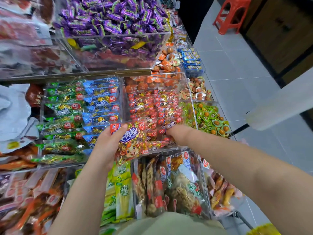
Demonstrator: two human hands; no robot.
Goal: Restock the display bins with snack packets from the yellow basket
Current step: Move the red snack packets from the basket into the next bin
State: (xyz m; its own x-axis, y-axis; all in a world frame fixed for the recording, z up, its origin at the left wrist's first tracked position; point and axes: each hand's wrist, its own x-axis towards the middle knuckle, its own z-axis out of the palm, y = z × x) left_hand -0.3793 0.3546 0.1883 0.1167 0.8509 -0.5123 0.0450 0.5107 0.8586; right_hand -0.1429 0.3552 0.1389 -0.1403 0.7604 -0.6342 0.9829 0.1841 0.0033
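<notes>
Starting at your left, green packets (62, 107) and blue packets (101, 100) lie stacked in rows side by side. Just right of them, your left grip (108, 143) grasps a red beef-cubes packet (132, 145) by its left edge. The thumb lies on top near the upper corner, and the packet sits over the front edge of the red-packet bin (190, 106). That bin is already filled with matching red packets (152, 102) in two rows. Your right grip (177, 133) reaches into the bin's front right part. Its fingers are buried among the packets, so you cannot tell whether it is clenched on one or released. Further right, a neighbouring compartment holds green-wrapped round snacks (208, 117). The yellow basket (264, 229) shows only as a blurred corner at the bottom right, low against the tiled floor (237, 65).
</notes>
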